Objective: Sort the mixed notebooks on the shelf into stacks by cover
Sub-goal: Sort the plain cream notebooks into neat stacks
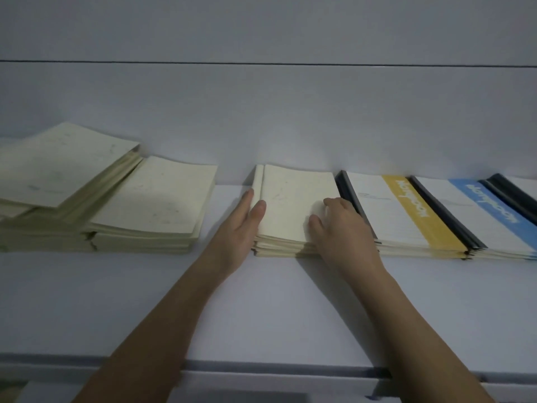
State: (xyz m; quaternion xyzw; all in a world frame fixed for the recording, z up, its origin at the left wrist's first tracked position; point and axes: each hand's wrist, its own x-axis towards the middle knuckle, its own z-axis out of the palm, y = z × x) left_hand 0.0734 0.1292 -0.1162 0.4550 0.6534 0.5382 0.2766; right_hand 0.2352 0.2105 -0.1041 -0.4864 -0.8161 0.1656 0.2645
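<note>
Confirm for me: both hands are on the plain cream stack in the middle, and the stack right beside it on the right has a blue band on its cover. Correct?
Not quite. The head view shows the left hand and right hand on the plain cream stack, but the stack right beside it has a yellow band. The blue-banded stack lies one further right.

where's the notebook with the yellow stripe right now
In the head view, the yellow-striped notebook tops a stack right of centre on the shelf, between the cream stack and the blue-striped notebook.
</note>
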